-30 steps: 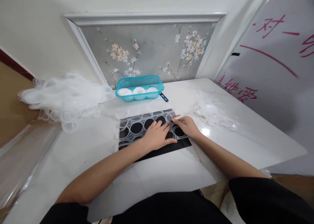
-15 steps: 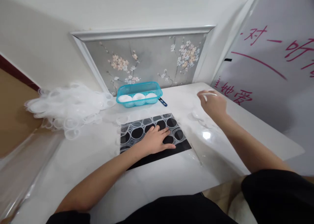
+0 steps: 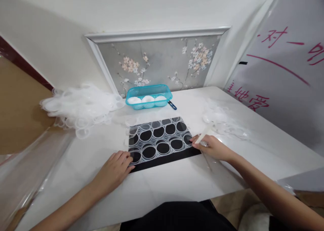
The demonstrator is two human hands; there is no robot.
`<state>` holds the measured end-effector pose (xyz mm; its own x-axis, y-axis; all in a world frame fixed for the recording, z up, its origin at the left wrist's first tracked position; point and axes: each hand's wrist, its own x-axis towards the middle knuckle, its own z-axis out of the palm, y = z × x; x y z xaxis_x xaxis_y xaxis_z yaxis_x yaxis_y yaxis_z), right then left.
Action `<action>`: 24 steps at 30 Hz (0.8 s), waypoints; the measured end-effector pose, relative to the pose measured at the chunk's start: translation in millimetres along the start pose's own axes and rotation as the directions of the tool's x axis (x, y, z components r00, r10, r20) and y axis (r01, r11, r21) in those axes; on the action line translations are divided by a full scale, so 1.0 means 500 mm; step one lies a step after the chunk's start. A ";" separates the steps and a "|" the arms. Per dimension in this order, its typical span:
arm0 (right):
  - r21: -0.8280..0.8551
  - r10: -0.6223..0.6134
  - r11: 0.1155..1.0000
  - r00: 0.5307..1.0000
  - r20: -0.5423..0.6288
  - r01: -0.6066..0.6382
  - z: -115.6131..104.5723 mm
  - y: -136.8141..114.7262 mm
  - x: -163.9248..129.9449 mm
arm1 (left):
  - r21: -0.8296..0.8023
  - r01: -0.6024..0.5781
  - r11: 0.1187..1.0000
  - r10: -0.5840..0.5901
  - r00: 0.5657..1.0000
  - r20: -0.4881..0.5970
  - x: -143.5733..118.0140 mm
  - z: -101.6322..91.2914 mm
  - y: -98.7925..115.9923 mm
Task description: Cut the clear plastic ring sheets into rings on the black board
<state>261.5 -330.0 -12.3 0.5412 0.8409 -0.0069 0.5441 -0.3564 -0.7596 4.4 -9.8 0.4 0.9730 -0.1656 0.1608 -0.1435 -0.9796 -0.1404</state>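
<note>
A clear plastic sheet with rows of oval cut-outs (image 3: 170, 136) lies over a black mat (image 3: 162, 160) in front of me. My left hand (image 3: 118, 166) rests at the near-left corner, fingertips and thumb on the edge of the sheet and mat. At the right edge, my right hand (image 3: 211, 146) grips a slim white stick-like tool (image 3: 203, 134), its upper end tilted to the right; its exact kind is unclear. The fingertips of this hand touch the sheet's right edge.
A large pile of translucent plastic rings (image 3: 83, 106) sits at the left. Behind the mat stands a blue plastic basket (image 3: 149, 90) with white round pieces, beside a blue-black cutter-like tool (image 3: 172, 105). Clear plastic scraps (image 3: 217, 114) lie right; a whiteboard (image 3: 286, 123) leans there.
My left hand has slid from the middle of the sheet to its near-left corner. My right hand, still holding the white tool, has come down from above the table to the sheet's right edge.
</note>
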 end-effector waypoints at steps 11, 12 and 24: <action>-0.006 0.009 1.000 0.994 0.112 -0.008 -0.018 -0.013 0.021 | -0.269 -0.037 0.962 0.040 0.999 0.004 -0.012 -0.012 0.018; -0.005 0.008 1.000 0.995 0.099 -0.008 -0.018 -0.014 0.016 | -0.325 -0.073 0.943 0.070 0.997 -0.019 -0.013 -0.022 0.020; -0.025 0.066 0.998 0.970 0.235 -0.061 -0.032 -0.017 -0.005 | -0.611 -0.068 0.789 0.099 0.995 0.017 -0.039 -0.046 0.021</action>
<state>265.8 -335.7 4.6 0.4099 0.8878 -0.2092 0.5257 -0.4174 -0.7412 -20.0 -19.5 18.3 0.9571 -0.2594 0.1290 -0.2893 -0.8310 0.4751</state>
